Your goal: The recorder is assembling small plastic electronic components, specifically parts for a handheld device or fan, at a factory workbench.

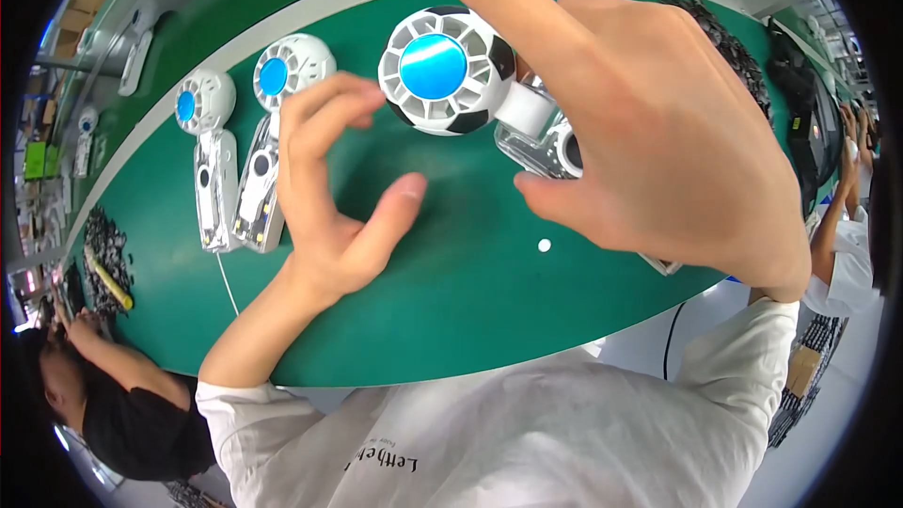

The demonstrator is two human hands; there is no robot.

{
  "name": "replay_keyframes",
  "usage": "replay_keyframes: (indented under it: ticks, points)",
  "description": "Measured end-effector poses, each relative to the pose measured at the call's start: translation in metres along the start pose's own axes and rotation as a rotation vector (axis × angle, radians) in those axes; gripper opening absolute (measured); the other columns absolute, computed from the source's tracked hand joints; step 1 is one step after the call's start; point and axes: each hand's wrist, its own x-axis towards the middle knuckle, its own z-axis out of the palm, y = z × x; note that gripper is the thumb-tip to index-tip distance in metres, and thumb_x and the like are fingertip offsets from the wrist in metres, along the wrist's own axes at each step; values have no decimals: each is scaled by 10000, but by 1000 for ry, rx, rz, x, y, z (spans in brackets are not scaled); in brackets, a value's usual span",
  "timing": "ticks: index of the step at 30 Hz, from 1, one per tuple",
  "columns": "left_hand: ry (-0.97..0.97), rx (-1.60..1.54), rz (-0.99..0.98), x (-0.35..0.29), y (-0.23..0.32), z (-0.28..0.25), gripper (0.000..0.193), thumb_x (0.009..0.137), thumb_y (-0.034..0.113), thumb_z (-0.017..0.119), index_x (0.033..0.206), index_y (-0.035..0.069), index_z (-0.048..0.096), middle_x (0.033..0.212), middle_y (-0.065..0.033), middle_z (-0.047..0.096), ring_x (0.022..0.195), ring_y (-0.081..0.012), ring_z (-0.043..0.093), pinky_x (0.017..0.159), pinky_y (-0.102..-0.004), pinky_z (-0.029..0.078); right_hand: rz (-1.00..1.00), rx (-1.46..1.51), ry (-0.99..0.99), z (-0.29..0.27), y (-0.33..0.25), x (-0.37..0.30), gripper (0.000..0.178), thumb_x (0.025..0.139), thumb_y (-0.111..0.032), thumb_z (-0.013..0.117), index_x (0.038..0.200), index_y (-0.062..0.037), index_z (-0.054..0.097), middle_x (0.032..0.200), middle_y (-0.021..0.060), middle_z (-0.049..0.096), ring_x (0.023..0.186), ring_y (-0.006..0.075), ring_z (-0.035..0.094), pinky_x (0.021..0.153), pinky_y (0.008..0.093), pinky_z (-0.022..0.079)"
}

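Observation:
A handheld fan [484, 85] with a black-and-white ball-patterned round head and a blue disc in its middle is before me. Its clear-sided handle [529, 149] runs down to the right beneath my right hand [649, 122]. That hand's index finger and thumb stretch apart, while its other fingers curl out of sight around the handle. My left hand [334, 188] is open, its fingers bent and thumb apart, with the fingertips beside the left edge of the fan's head. Two white handheld fans [216, 190] [261, 183] with blue discs lie left of it.
A small white round piece [545, 246] lies on the green table [451, 320]. Piles of dark small parts [106, 249] [724, 42] sit at left and far right. A yellow tool [111, 282] lies by the left pile. Other people [122, 395] [842, 245] work on both sides.

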Motion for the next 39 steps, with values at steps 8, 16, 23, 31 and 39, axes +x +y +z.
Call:
replay_keyframes:
  ticks: [8, 16, 23, 31, 39]
  points:
    - [-283, 360, 257, 37, 30, 2, 483, 705, 225, 833, 1135, 43, 712, 1404, -276, 521, 1352, -448, 486, 1080, -543, 419, -204, 26, 80, 25, 2, -18, 1058, 690, -131, 791, 1599, -5, 264, 778, 199, 691, 718, 368, 674, 673, 414, 533]
    - [-389, 406, 293, 33, 33, 3, 339, 611, 185, 844, 928, 88, 772, 1365, -288, 559, 1340, -485, 505, 1070, -569, 430, -256, -126, 47, 15, 16, -14, 1092, 625, -41, 790, 1607, -53, 312, 816, 197, 714, 738, 367, 682, 667, 416, 538]
    - [-315, 326, 261, 24, 22, -11, 452, 643, 130, 831, 1089, 113, 756, 1347, -253, 563, 1315, -479, 528, 1028, -549, 483, -130, 5, 164, -28, 16, 23, 1085, 668, -103, 775, 1611, -26, 243, 758, 181, 695, 688, 374, 666, 636, 418, 523]
    - [-295, 412, 224, 48, 10, -17, 537, 650, 114, 862, 1166, 73, 719, 1369, -237, 542, 1324, -470, 535, 1047, -544, 477, -36, 12, -162, -15, 10, 27, 1070, 744, -215, 778, 1587, 67, 182, 726, 188, 682, 664, 378, 661, 645, 415, 525]
    - [-197, 399, 262, 38, -3, -18, 443, 583, 49, 878, 1004, 60, 742, 1358, -241, 575, 1332, -474, 545, 1038, -535, 487, -165, 27, -55, 15, 31, 28, 1081, 683, -137, 784, 1605, -23, 231, 741, 180, 681, 671, 356, 667, 638, 416, 521]
